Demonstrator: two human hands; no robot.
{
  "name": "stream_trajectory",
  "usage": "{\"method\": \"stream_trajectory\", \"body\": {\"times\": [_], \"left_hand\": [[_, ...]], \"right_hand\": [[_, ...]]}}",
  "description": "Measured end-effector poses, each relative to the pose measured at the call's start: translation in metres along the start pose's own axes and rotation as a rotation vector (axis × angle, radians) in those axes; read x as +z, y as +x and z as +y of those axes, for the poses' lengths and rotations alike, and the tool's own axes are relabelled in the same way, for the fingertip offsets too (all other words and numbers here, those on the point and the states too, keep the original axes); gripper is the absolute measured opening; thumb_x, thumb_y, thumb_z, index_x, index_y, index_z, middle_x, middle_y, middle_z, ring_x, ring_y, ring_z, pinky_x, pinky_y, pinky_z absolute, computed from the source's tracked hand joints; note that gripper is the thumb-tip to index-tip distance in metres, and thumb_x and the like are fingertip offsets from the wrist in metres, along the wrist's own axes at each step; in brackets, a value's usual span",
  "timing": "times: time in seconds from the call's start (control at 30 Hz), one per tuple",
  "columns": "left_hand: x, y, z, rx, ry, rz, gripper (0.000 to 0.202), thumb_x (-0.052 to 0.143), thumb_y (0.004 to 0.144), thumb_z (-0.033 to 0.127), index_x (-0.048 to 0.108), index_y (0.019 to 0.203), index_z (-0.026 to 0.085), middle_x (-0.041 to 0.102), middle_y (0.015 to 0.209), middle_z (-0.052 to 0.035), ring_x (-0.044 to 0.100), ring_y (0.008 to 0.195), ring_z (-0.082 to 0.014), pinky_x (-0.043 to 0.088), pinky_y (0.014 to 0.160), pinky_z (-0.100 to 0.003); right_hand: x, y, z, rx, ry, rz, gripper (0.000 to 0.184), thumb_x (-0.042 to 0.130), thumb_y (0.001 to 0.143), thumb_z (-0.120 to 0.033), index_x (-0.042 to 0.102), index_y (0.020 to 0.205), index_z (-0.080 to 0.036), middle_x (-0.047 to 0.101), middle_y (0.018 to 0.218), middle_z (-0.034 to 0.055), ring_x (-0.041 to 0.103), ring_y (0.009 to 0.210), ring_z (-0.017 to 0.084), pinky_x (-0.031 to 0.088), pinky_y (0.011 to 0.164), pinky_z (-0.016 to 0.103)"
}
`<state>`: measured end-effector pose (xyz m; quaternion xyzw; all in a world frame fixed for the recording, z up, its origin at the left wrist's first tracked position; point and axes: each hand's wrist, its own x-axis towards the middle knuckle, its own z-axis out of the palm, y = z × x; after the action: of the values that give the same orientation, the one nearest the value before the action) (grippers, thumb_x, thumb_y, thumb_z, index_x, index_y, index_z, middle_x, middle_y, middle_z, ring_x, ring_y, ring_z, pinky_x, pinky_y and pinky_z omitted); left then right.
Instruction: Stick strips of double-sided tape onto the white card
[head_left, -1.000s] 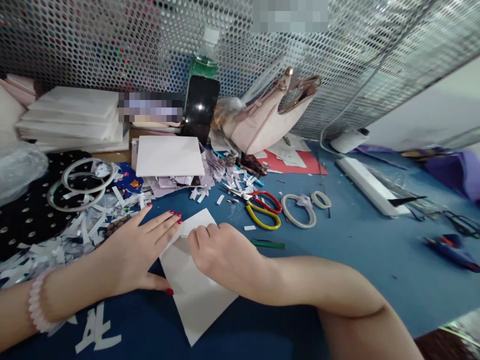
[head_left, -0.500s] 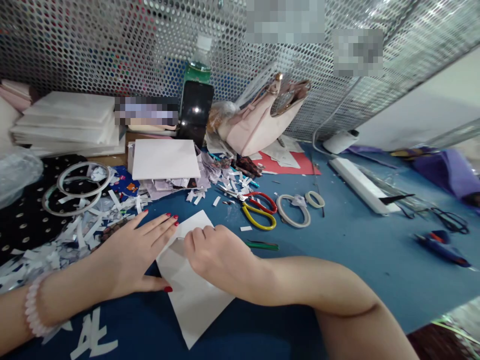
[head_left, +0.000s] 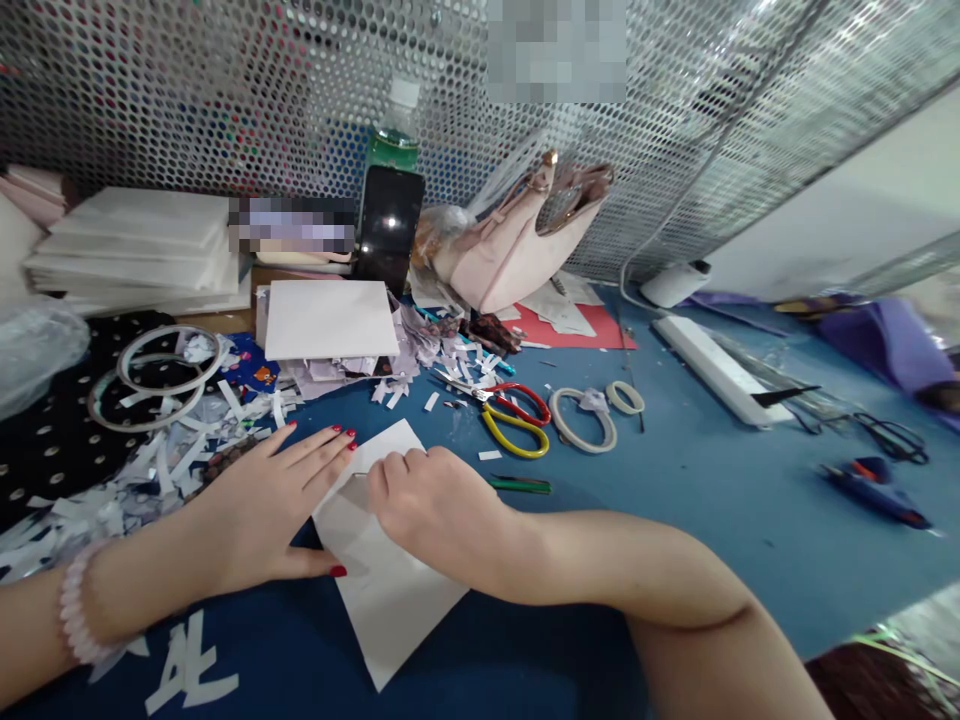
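A white sheet of paper (head_left: 390, 625) lies slantwise on the blue table before me. Flat on its left edge rests my left hand (head_left: 259, 510), fingers stretched out and thumb apart. My right hand (head_left: 442, 505) is closed in a fist over the sheet's upper part. A thin end of something pokes out by its curled fingers, but the rest is hidden inside the fist, so its kind does not show. Right of that hand lie green tweezers (head_left: 521, 485) and scissors with one red and one yellow handle (head_left: 517, 425).
Paper scraps (head_left: 142, 490) cover the left side. Behind stand a stack of white sheets (head_left: 135, 240), a phone (head_left: 390, 225), a green bottle (head_left: 394, 140) and a pink handbag (head_left: 510, 250). Tape rolls (head_left: 585, 420), a white bar (head_left: 720, 370) and blue-handled snips (head_left: 874, 490) lie rightward.
Both hands stay in nearly the same place on the paper. The view has shifted slightly, so the items at the right appear a little farther left.
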<state>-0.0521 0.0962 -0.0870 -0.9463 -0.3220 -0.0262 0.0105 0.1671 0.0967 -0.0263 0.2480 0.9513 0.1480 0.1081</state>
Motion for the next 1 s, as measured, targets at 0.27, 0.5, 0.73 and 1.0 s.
{"method": "stream_trajectory", "body": {"times": [0.27, 0.5, 0.73, 1.0], "left_hand": [[0.000, 0.000, 0.000, 0.009, 0.011, 0.047, 0.089, 0.034, 0.091, 0.078, 0.052, 0.143, 0.008, 0.055, 0.145, -0.0199, 0.053, 0.132, -0.0348, 0.030, 0.111, -0.048], [0.000, -0.001, -0.001, 0.002, -0.032, 0.028, 0.093, 0.033, 0.088, 0.082, 0.050, 0.144, 0.010, 0.053, 0.147, -0.0173, 0.050, 0.135, -0.0340, 0.023, 0.115, -0.049], [0.002, -0.001, 0.001, -0.003, -0.050, 0.024, 0.093, 0.029, 0.090, 0.081, 0.049, 0.145, 0.009, 0.052, 0.148, -0.0179, 0.048, 0.137, -0.0337, 0.023, 0.115, -0.049], [-0.002, 0.001, 0.001, 0.011, -0.052, 0.020, 0.090, 0.030, 0.091, 0.079, 0.052, 0.142, 0.009, 0.053, 0.147, -0.0181, 0.050, 0.135, -0.0331, 0.022, 0.116, -0.050]], "right_hand": [[0.002, 0.000, 0.002, -0.006, 0.012, -0.003, 0.022, 0.044, 0.079, 0.003, 0.060, 0.079, -0.012, 0.061, 0.066, 0.0069, 0.057, 0.054, 0.018, 0.021, 0.044, 0.029], [0.003, 0.001, 0.009, 0.000, 0.061, -0.057, 0.016, 0.050, 0.083, 0.000, 0.058, 0.080, -0.013, 0.063, 0.067, 0.0064, 0.059, 0.057, 0.017, 0.020, 0.046, 0.029], [0.006, 0.000, 0.009, -0.014, 0.039, -0.045, 0.016, 0.049, 0.085, -0.001, 0.057, 0.081, -0.014, 0.063, 0.067, 0.0062, 0.058, 0.057, 0.016, 0.020, 0.047, 0.030], [0.010, -0.001, 0.005, -0.006, 0.008, 0.004, 0.014, 0.049, 0.085, -0.003, 0.057, 0.083, -0.014, 0.061, 0.066, 0.0061, 0.057, 0.056, 0.017, 0.023, 0.047, 0.029]]}}
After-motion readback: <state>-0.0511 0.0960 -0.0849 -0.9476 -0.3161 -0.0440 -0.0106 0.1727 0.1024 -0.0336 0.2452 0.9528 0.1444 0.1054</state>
